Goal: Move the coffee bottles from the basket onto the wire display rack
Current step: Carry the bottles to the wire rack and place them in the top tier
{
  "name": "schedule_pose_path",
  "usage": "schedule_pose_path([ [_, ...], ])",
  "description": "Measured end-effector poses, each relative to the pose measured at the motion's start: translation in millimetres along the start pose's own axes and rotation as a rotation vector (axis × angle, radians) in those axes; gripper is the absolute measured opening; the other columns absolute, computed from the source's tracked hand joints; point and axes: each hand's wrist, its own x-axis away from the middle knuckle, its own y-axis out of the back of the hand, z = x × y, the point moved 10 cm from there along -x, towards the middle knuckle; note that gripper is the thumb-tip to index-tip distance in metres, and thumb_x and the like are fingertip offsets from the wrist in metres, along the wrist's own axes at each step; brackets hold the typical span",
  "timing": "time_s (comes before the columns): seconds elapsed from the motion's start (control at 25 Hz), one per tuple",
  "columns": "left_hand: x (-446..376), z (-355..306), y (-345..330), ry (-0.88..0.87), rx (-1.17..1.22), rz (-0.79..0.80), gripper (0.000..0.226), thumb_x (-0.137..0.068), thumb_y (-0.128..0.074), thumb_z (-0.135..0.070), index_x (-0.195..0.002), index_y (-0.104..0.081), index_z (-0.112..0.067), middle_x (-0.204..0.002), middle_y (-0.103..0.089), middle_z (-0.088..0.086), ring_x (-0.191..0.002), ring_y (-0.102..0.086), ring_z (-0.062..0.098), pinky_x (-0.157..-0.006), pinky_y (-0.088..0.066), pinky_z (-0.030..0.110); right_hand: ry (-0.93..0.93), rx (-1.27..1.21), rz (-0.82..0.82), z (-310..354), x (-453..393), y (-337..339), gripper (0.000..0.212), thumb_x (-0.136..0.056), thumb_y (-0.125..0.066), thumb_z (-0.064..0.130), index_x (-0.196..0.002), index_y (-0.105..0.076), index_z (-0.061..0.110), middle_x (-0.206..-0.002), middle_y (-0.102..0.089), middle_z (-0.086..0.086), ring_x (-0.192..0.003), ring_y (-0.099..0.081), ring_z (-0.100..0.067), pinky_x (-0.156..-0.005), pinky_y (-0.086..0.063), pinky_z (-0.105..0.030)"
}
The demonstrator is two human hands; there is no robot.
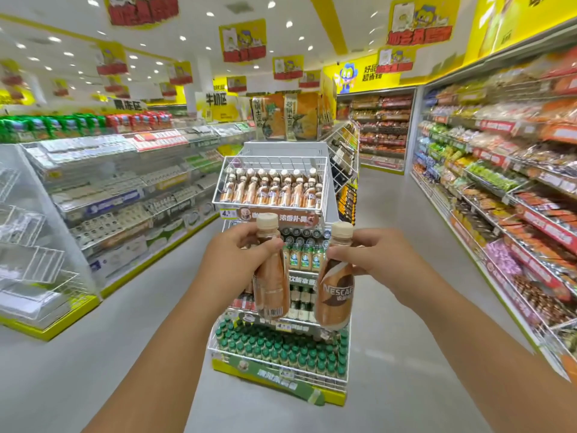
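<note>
Two bottles, one gripped by the neck in each hand [242,257] [373,259], held up ready for the rack [274,182] ahead.

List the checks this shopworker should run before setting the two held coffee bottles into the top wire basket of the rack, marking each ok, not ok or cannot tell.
1. Left hand grips left bottle at its neck: ok.
2. Right hand grips right bottle at its neck: ok.
3. Both caps on: ok.
4. Top wire basket within reach: cannot tell.
5. Free slot among the shelved coffee bottles: cannot tell; the visible rows look full.
</note>
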Motion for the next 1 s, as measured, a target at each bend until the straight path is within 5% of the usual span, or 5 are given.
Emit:
schedule_pose_path([
  [0.36, -196.1, 59.4, -32.4, 0.020, -0.027, 0.027, 0.017, -0.087, -0.079, -0.032, -0.101, -0.072, -0.038, -0.089, -0.073, -0.030, -0.080, -0.067, -0.011, -0.064, -0.049, 0.016, 0.021, 0.018, 0.021, -44.6, -215.1, -5.8, 0.018, -0.079, -0.088, 0.025, -0.094, -0.080, 0.024, -0.091, -0.080, 0.006, -0.084, -0.077, -0.013, -0.080, -0.062, -0.038],
  [0.52, -285.1, 83.7, -44.0, 0.032, 0.019, 0.024, 0.015, -0.085, -0.081, -0.031, -0.096, -0.072, -0.036, -0.086, -0.073, -0.030, -0.078, -0.067, -0.012, -0.076, -0.056, 0.029, 0.030, 0.033, -0.007, -50.8, -303.3, -2.7, 0.020, -0.079, -0.088, 0.025, -0.097, -0.080, 0.023, -0.093, -0.080, 0.005, -0.083, -0.076, -0.016, -0.076, -0.058, -0.037],
  [0.64, -342.8, 105.3, -51.9, 0.023, 0.034, 0.067, 0.023, -0.086, -0.081, -0.025, -0.082, -0.064, -0.040, -0.074, -0.067, -0.038, -0.072, -0.064, -0.017, -0.075, -0.055, 0.025, 0.029, 0.024, -0.023, -57.8, -356.8, -9.3, 0.021, -0.079, -0.088, 0.021, -0.098, -0.081, 0.020, -0.090, -0.080, 0.003, -0.072, -0.070, -0.010, -0.067, -0.051, -0.028],
  [0.84, -447.4, 148.4, -46.9, -0.023, 0.023, 0.101, 0.017, -0.083, -0.083, -0.033, -0.084, -0.067, -0.040, -0.087, -0.075, -0.023, -0.087, -0.070, -0.001, -0.081, -0.058, 0.033, 0.017, 0.048, -0.107, -70.5, -443.2, -29.4, 0.024, -0.079, -0.088, 0.021, -0.102, -0.081, 0.019, -0.094, -0.081, 0.000, -0.079, -0.074, -0.016, -0.070, -0.049, -0.033],
  [1.0, -529.1, 172.5, -46.8, -0.084, 0.053, 0.205, 0.017, -0.082, -0.083, -0.036, -0.097, -0.075, -0.033, -0.090, -0.077, -0.019, -0.083, -0.071, -0.002, -0.072, -0.052, 0.025, 0.015, 0.085, -0.206, -74.8, -504.0, -45.7, 0.016, -0.080, -0.088, 0.022, -0.094, -0.080, 0.019, -0.090, -0.081, 0.002, -0.078, -0.074, -0.013, -0.068, -0.051, -0.028],
])
